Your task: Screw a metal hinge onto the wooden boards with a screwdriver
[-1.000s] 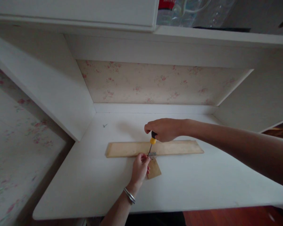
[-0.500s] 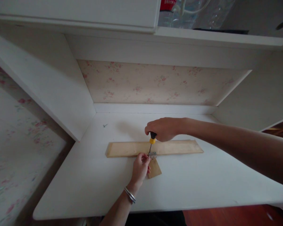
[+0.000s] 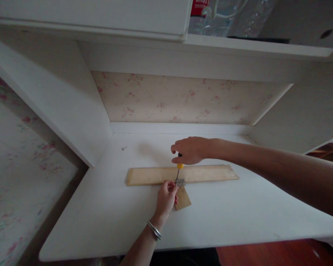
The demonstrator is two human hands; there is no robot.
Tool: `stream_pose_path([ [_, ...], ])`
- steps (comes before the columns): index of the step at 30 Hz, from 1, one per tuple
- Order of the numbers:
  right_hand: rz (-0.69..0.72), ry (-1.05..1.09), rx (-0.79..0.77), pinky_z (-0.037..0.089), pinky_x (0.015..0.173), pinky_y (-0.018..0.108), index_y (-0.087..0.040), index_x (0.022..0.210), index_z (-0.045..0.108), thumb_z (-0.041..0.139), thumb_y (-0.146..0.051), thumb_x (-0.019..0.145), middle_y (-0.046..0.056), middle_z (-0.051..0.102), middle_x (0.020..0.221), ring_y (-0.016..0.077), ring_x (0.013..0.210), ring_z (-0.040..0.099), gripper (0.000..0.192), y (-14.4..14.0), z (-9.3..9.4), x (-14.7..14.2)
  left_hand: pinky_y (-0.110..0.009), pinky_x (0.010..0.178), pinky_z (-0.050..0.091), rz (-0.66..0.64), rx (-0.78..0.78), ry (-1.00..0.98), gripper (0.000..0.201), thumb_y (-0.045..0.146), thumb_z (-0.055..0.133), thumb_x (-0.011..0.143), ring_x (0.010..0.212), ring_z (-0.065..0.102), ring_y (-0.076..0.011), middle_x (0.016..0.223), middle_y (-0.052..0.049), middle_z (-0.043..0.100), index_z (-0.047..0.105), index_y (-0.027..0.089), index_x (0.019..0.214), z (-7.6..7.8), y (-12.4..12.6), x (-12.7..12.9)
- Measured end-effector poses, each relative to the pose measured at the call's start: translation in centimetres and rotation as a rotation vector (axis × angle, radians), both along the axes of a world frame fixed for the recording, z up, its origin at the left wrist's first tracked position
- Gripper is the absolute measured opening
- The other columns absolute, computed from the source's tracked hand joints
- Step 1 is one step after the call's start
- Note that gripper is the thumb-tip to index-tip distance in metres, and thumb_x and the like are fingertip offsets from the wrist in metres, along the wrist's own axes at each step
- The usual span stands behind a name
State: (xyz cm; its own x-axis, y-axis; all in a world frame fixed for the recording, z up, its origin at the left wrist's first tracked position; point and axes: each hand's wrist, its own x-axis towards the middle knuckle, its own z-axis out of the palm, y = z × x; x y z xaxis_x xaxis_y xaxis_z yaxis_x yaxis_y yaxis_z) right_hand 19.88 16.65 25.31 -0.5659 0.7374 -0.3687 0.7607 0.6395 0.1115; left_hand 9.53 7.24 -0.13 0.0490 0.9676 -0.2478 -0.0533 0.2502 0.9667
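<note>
A long pale wooden strip (image 3: 152, 175) is lying crosswise on the white desk top (image 3: 238, 218), its long axis running left to right. At its near edge, mid-length, the left hand (image 3: 166, 197) is pinching a small silver metal hinge (image 3: 180, 182), fingers closed on it. A short tan wooden piece (image 3: 182, 198) is lying just beside that hand. The right hand (image 3: 190, 150) is gripping a yellow-and-black screwdriver (image 3: 179, 171), upright, tip on the hinge, directly beyond the left hand.
</note>
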Motion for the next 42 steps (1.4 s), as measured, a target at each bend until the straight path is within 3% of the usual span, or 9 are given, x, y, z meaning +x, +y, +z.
stream_pose_path([
  [3,-0.024,-0.06,0.055,0.042,0.065,0.035,-0.014,0.108,0.061,0.039,-0.038,0.094,0.015,0.064,0.094,0.0288,0.084,0.061,0.035,0.3,-0.2,0.1,-0.016,0.036,0.039,-0.002,0.008,-0.001,0.024,0.038,0.058,0.078,0.046,0.052,-0.0082,0.077,-0.002,0.06,0.05,0.017,0.086,-0.1,0.0,0.0],
  [8,0.156,0.056,-0.081,0.041,0.065,0.029,-0.023,0.116,0.057,0.055,-0.021,0.081,0.008,0.06,0.111,0.0224,0.089,0.06,0.035,0.2,0.3,0.7,-0.017,0.036,0.041,-0.005,0.001,-0.001,0.023,0.036,0.058,0.078,0.047,0.053,-0.0085,0.081,-0.003,0.061,0.051,0.016,0.087,0.2,-0.1,0.0],
  [12,0.0,0.012,0.005,0.041,0.061,0.032,-0.019,0.111,0.06,0.048,-0.05,0.087,0.012,0.064,0.097,0.0276,0.082,0.061,0.041,0.2,0.0,0.6,-0.017,0.036,0.04,0.0,0.001,0.001,0.022,0.035,0.057,0.078,0.047,0.053,-0.0089,0.08,-0.003,0.06,0.051,0.016,0.087,0.3,-0.1,0.0],
  [15,-0.064,-0.046,0.082,0.04,0.059,0.033,-0.013,0.098,0.065,0.037,-0.045,0.094,0.016,0.065,0.084,0.0286,0.076,0.062,0.043,0.6,-0.3,0.6,-0.018,0.036,0.041,-0.001,-0.003,0.002,0.022,0.035,0.057,0.078,0.048,0.053,-0.0091,0.079,-0.003,0.06,0.051,0.016,0.086,0.2,-0.1,0.0],
  [21,0.182,0.144,-0.093,0.042,0.068,0.028,-0.021,0.11,0.06,0.055,-0.022,0.08,0.007,0.061,0.109,0.021,0.089,0.06,0.03,0.6,-0.1,1.0,-0.018,0.036,0.042,-0.011,0.004,0.001,0.024,0.038,0.057,0.078,0.048,0.053,-0.0093,0.079,-0.003,0.06,0.05,0.016,0.086,0.2,0.0,-0.1],
  [27,0.009,0.065,0.146,0.043,0.065,0.032,-0.017,0.101,0.062,0.043,-0.043,0.093,0.012,0.063,0.096,0.026,0.084,0.061,0.034,0.6,-1.4,1.2,-0.018,0.035,0.041,-0.012,0.01,-0.036,0.027,0.04,0.058,0.078,0.047,0.052,-0.0101,0.073,-0.001,0.058,0.05,0.016,0.086,0.2,-0.1,0.0],
  [33,0.186,0.218,-0.046,0.043,0.07,0.027,-0.021,0.111,0.058,0.054,-0.016,0.08,0.006,0.057,0.114,0.0186,0.087,0.06,0.032,0.6,-0.9,1.8,-0.018,0.035,0.04,0.001,-0.008,-0.045,0.027,0.041,0.059,0.076,0.047,0.052,-0.0097,0.073,0.0,0.057,0.05,0.017,0.086,0.1,-0.1,0.0],
  [38,0.003,0.12,0.103,0.043,0.065,0.032,-0.02,0.107,0.059,0.048,-0.045,0.09,0.01,0.06,0.107,0.0243,0.082,0.061,0.033,0.4,-0.8,1.3,-0.018,0.035,0.041,-0.001,-0.008,-0.039,0.028,0.041,0.059,0.076,0.047,0.052,-0.0098,0.073,-0.001,0.056,0.05,0.017,0.085,0.2,-0.1,0.1],
  [42,0.035,0.08,0.073,0.042,0.069,0.031,-0.017,0.104,0.06,0.047,-0.028,0.09,0.011,0.062,0.101,0.024,0.087,0.06,0.022,0.6,-0.6,1.3,-0.018,0.035,0.042,-0.003,0.0,-0.034,0.026,0.039,0.058,0.077,0.047,0.052,-0.0098,0.075,-0.002,0.057,0.05,0.016,0.085,0.1,-0.1,0.0],
])
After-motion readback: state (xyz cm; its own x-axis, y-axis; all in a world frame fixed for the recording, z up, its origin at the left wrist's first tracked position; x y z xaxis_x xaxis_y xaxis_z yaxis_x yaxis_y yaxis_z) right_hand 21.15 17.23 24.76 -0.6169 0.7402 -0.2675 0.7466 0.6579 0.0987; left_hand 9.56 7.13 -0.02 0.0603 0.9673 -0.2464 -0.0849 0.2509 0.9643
